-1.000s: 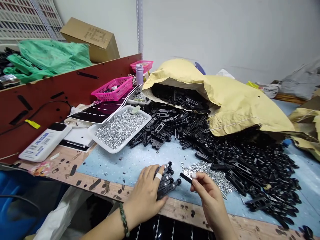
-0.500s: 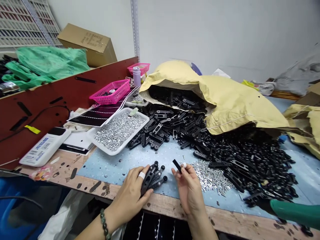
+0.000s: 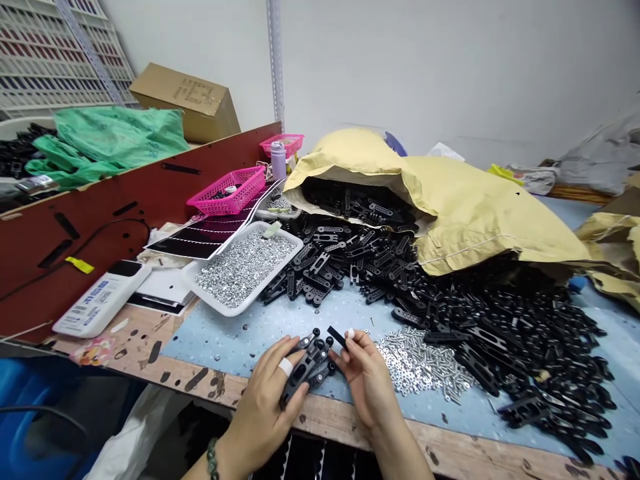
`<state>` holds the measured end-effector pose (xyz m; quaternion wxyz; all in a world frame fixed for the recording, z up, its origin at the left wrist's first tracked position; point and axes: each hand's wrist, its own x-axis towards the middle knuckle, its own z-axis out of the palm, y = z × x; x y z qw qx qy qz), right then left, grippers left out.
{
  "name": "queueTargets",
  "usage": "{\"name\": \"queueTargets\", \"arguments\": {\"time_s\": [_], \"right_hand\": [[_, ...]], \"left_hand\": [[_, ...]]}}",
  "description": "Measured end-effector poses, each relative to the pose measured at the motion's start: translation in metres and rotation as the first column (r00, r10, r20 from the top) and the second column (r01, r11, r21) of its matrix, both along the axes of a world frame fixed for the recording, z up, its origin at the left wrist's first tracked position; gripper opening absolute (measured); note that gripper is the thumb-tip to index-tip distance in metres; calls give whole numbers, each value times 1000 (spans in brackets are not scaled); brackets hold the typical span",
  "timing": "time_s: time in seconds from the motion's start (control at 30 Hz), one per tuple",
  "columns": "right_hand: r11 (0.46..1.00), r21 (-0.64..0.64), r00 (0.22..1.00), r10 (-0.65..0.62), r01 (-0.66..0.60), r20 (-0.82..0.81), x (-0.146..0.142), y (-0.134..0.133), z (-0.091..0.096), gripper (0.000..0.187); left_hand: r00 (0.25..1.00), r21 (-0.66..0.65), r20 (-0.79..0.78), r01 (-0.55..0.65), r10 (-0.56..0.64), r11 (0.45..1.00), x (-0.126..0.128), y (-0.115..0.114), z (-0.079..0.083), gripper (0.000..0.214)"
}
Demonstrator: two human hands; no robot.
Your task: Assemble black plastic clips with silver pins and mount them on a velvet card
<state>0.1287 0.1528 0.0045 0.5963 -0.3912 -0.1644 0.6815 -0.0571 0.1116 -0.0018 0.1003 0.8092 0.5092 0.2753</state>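
Just L of the loose screw pile (image 3: 425, 363), head view: R hand (image 3: 367, 380) has a short black strip (image 3: 338, 337) in a narrow thumb-&-fingertip pinch, strip's long axis slanting away from pile, free end pointing far-L. Farther L of pile: bunch of black ball-ended link arms (image 3: 311, 361), ball ends twd strip, contact unclear; L hand (image 3: 267, 390) nearer, fingers curled round bunch, holding approx. several pcs.

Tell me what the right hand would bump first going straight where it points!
Probably the ball-ended black parts held by the left hand, just ahead of the right hand, though depth is unclear.
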Motion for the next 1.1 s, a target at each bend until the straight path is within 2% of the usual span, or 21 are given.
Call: {"name": "queueTargets", "arguments": {"time_s": [0.2,0.3,0.4,0.47,0.63,0.73,0.87,1.1], "right_hand": [[997,-12,997,75,-74,23,-8,9,-4,22],[999,33,994,14,-18,112,-2,15,-3,24],[984,123,953,-159,131,258,11,12,2,26],[971,162,929,-218,176,299,19,4,6,26],[977,144,949,-189,156,253,17,-27,4,24],[977,100,953,-205,187,224,11,-41,-6,26],[980,66,959,-198,188,202,11,-55,-17,26],[979,25,961,-205,204,184,14,-71,-8,27]], "left_hand": [[955,130,-237,215,-181,968,12,-14,-4,47],[933,137,-302,246,-196,960,12,-14,-5,45],[946,129,-288,192,-149,973,16,-11,-1,44],[967,163,-229,149,-110,975,23,-9,0,45],[998,291,-50,48,-35,955,42,-8,-12,50],[995,271,-100,36,-9,962,45,-13,-12,46],[994,257,-104,52,-25,965,44,-19,-4,39],[999,144,30,-28,24,989,44,-26,-5,35]]}}
